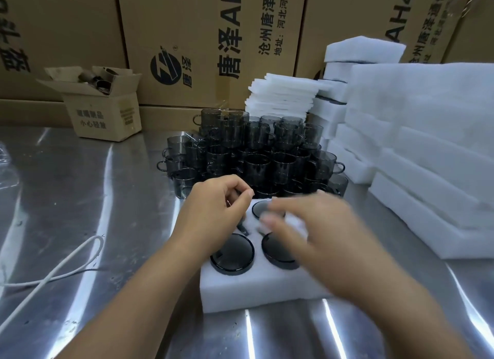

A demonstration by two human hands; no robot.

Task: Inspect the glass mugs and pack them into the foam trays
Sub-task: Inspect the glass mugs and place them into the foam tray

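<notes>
The foam tray [240, 292] sits on the desk [107, 198] close to the mug pile [256, 150], so reaching is easy. Three packed mugs [232, 254] sit upside down, snug in holes. The left hand [213, 217] curls round a fourth mug [242, 229]. The right hand [320, 225] is blurry, so I cannot tell its grip.

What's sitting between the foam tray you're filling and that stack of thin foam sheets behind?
A pile of dark glass mugs; the head view shows it.

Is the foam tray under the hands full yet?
Cannot tell. Three pockets of the foam tray hold dark mugs; the left hand covers the back-left pocket.
</notes>
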